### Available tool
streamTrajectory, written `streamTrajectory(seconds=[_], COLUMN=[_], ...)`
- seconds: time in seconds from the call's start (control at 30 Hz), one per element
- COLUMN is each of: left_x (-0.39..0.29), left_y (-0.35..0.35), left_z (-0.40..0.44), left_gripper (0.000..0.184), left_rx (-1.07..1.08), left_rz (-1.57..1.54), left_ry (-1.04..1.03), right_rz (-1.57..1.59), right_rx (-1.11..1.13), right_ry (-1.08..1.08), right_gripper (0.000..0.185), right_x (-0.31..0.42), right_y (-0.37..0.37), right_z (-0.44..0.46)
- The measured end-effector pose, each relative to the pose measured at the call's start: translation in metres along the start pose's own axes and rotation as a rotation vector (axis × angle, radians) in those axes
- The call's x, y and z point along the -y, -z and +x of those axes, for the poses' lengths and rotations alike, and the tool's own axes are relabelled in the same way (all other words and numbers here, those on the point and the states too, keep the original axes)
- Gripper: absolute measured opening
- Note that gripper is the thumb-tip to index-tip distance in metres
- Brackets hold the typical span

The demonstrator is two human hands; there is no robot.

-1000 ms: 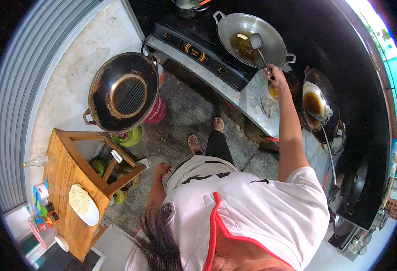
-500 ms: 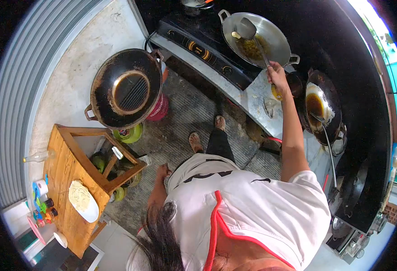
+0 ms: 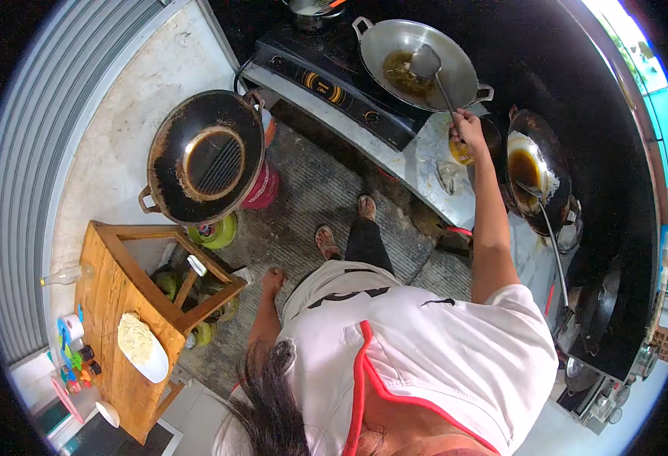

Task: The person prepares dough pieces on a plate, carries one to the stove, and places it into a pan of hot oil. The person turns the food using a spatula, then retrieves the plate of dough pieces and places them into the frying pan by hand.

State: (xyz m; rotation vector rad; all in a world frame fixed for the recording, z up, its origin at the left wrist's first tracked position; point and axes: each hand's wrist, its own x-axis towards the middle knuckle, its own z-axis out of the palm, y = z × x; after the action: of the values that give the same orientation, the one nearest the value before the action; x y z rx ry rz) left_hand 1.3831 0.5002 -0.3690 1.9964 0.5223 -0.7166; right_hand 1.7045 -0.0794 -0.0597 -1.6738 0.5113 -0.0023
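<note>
Right hand (image 3: 467, 128) has its fingers wrapped round the handle of a long metal spatula (image 3: 446, 93), thumb side hard to make out. The blade is down in a wide silver metal wok (image 3: 459, 72) with two loop handles, over on the far right side of the black gas stove (image 3: 368, 116). There's a shallow pool of yellowish oil (image 3: 399, 74) in the bottom and the blade sits at its edge. Can't tell if anything's under it.

My two cents on handling that spatula: keep the blade low and nearly flat, slide it along the curve slowly, and don't flick, cos hot oil would splash that bare forearm. A grip further up the handle would be kinder too. I'd also watch the wok doesn't rock, since nothing's steadying its loops.

Left hand (image 3: 274, 281) hangs low by the person's side, near the wooden table (image 3: 110, 304); it's too small to tell whether the fingers are spread or curled.
</note>
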Motion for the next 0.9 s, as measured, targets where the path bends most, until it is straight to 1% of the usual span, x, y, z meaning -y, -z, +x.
streamTrajectory(seconds=[0.03, 0.1, 0.13, 0.23, 0.33, 0.43, 0.53, 0.63, 0.67, 0.73, 0.83, 0.9], left_x=[-0.008, -0.033, -0.043, -0.043, -0.049, -0.027, 0.002, 0.012, 0.014, 0.013, -0.003, -0.012], left_y=[0.000, 0.004, 0.006, 0.004, 0.006, 0.001, -0.005, -0.007, -0.008, -0.008, -0.005, -0.005], left_z=[-0.006, -0.022, -0.026, -0.030, -0.035, -0.023, 0.000, 0.007, 0.008, 0.007, -0.004, -0.012], left_gripper=[0.030, 0.030, 0.030, 0.032, 0.035, 0.034, 0.034, 0.033, 0.033, 0.033, 0.036, 0.038], left_rx=[-0.018, 0.008, 0.022, 0.129, 0.111, 0.039, -0.059, -0.091, -0.088, -0.080, 0.105, 0.141], left_rz=[0.031, 0.119, 0.167, -0.021, 0.114, -0.101, -0.098, -0.171, -0.152, -0.114, -0.085, -0.086], left_ry=[-0.015, 0.022, 0.038, 0.203, 0.140, 0.136, 0.148, 0.159, 0.156, 0.151, 0.159, 0.169], right_rz=[0.005, 0.018, 0.028, 0.078, 0.134, 0.211, 0.233, 0.129, 0.145, 0.177, 0.202, 0.168], right_rx=[-0.021, -0.069, -0.045, -0.131, -0.097, -0.051, -0.026, 0.024, 0.036, 0.058, 0.135, 0.146], right_ry=[0.006, 0.014, 0.024, -0.011, -0.065, -0.084, -0.091, -0.056, -0.051, -0.041, -0.014, -0.001], right_gripper=[0.030, 0.027, 0.024, 0.016, 0.011, 0.011, 0.012, 0.011, 0.011, 0.013, 0.034, 0.036], right_x=[-0.002, -0.011, -0.012, -0.012, -0.019, -0.023, -0.018, -0.014, -0.013, -0.011, -0.011, -0.010], right_y=[0.005, 0.017, 0.020, 0.022, 0.024, 0.019, 0.009, 0.004, 0.002, 0.000, 0.002, -0.002], right_z=[0.002, 0.008, 0.012, 0.011, 0.019, 0.021, 0.014, 0.008, 0.006, 0.001, 0.001, 0.003])
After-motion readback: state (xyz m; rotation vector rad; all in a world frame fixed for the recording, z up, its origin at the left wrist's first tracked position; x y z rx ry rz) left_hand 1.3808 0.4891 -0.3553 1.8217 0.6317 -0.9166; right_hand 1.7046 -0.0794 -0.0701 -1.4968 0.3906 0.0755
